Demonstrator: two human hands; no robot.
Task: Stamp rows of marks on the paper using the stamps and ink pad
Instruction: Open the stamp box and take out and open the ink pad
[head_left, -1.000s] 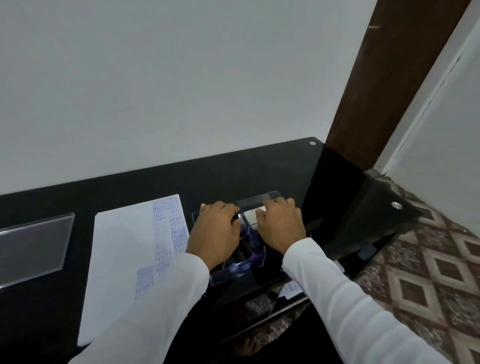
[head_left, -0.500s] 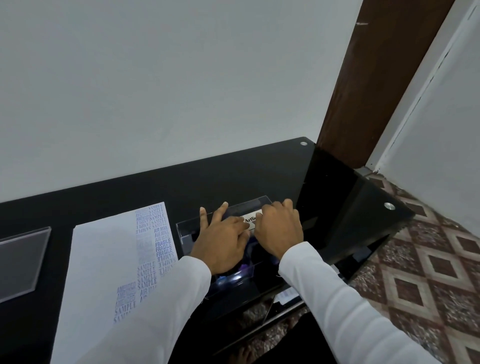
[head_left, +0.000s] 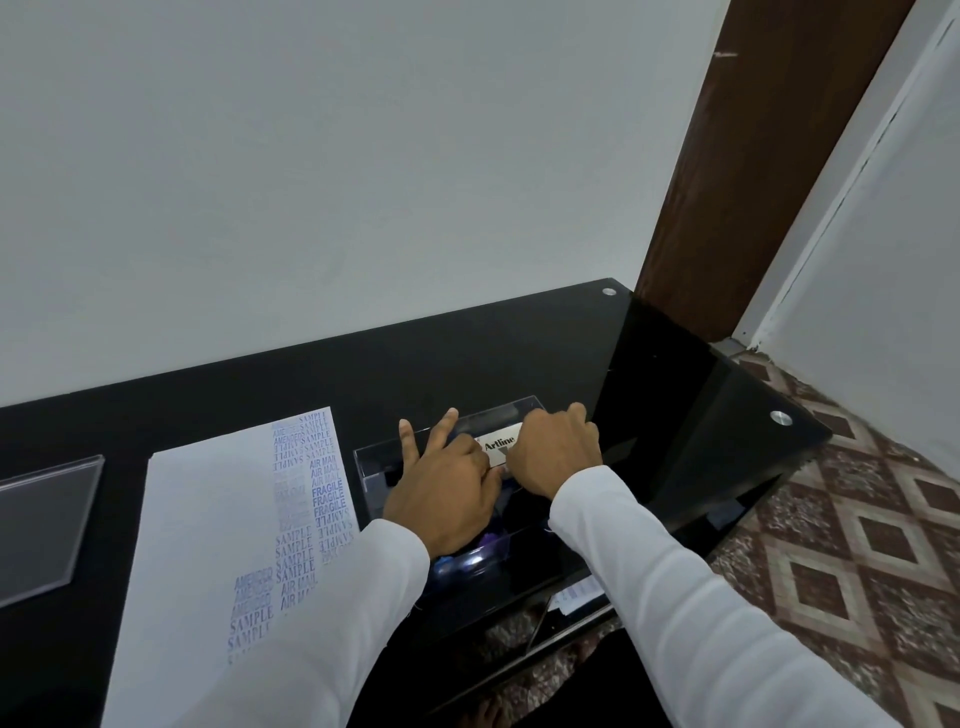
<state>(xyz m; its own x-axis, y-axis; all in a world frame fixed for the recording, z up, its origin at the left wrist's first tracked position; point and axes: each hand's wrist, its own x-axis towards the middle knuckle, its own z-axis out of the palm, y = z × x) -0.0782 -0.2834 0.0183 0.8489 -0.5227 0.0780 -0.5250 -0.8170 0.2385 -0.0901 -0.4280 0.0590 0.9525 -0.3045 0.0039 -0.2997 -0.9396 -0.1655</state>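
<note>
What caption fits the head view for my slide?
Both hands, left hand and right hand, work inside the clear stamp box beside the stamped paper.

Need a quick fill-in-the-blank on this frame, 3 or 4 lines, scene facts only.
1. Both hands, left and right, rest on a clear ____ box.
2. The white label between the hands reads ____.
3. The paper lies to the ____ of the box.
4. The stamped word printed darkest blue on the paper is ____.

Missing words: plastic; Artline; left; FRAGILE
</note>
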